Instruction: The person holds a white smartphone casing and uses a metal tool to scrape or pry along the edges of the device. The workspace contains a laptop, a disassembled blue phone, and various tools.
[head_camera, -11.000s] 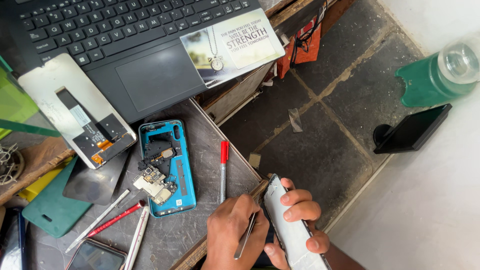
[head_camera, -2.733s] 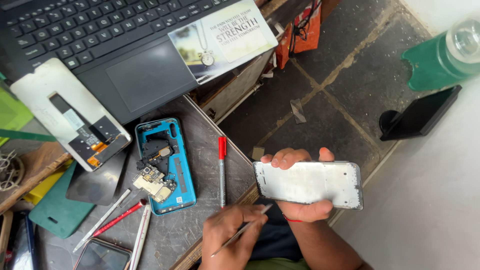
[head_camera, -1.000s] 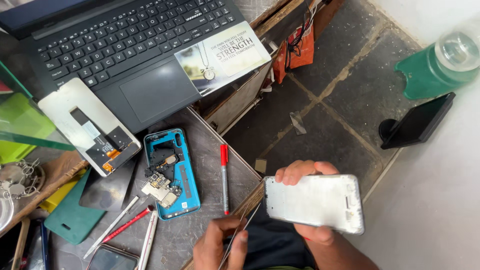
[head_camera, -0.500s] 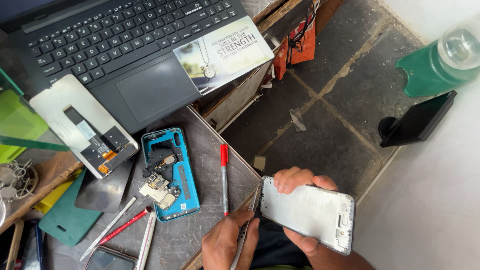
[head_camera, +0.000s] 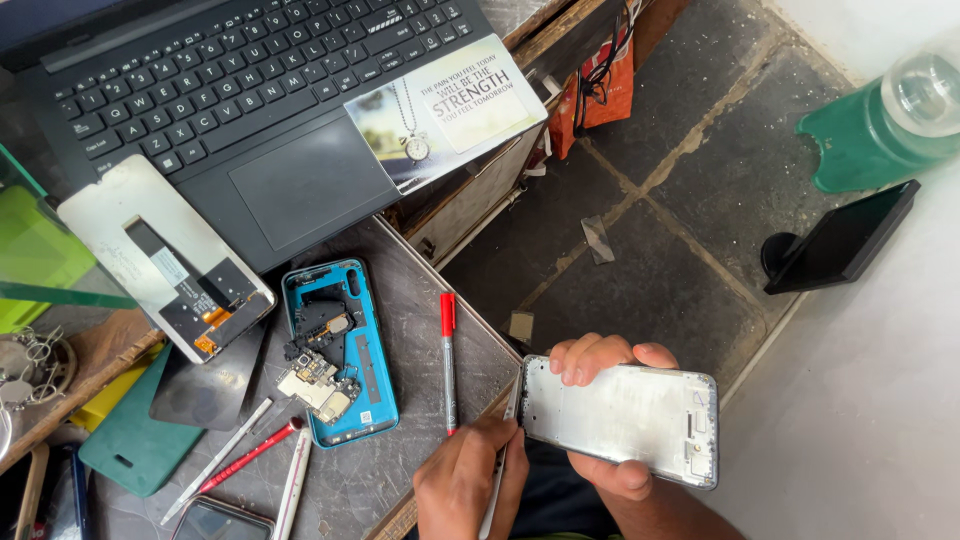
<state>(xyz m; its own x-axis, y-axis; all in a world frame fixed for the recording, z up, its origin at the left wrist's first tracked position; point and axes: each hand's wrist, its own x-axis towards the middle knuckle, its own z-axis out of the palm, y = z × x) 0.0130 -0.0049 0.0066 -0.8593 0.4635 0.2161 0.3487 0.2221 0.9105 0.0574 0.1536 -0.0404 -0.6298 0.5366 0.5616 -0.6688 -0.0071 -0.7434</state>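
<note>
**Two hands on a bare phone frame at the tabletop's edge**

The right hand (head_camera: 600, 420) has its grip clamped on a silver phone frame (head_camera: 622, 417): fingers curl over the upper edge and the thumb presses from below, so the frame lies nearly level, out past the tabletop (head_camera: 400, 470) and above the dark tiled floor (head_camera: 640, 250). Just beside it, the left hand (head_camera: 468, 482) has its grip pinched shut around a thin metal tool (head_camera: 497, 478), whose tip meets the frame's near-left edge.

Up and left of the left hand a red-capped marker (head_camera: 447, 360) lies on the tabletop. Further left sits a blue phone back shell (head_camera: 340, 352) with small circuit boards (head_camera: 318, 385) inside, and below it a red-handled screwdriver (head_camera: 250, 455). Beyond these a detached phone screen (head_camera: 165, 255) rests face down, overlapping a black laptop (head_camera: 250, 90). Well to the right of the frame, a green bottle (head_camera: 880, 125) and a black phone (head_camera: 845, 238) lie on the floor.
</note>
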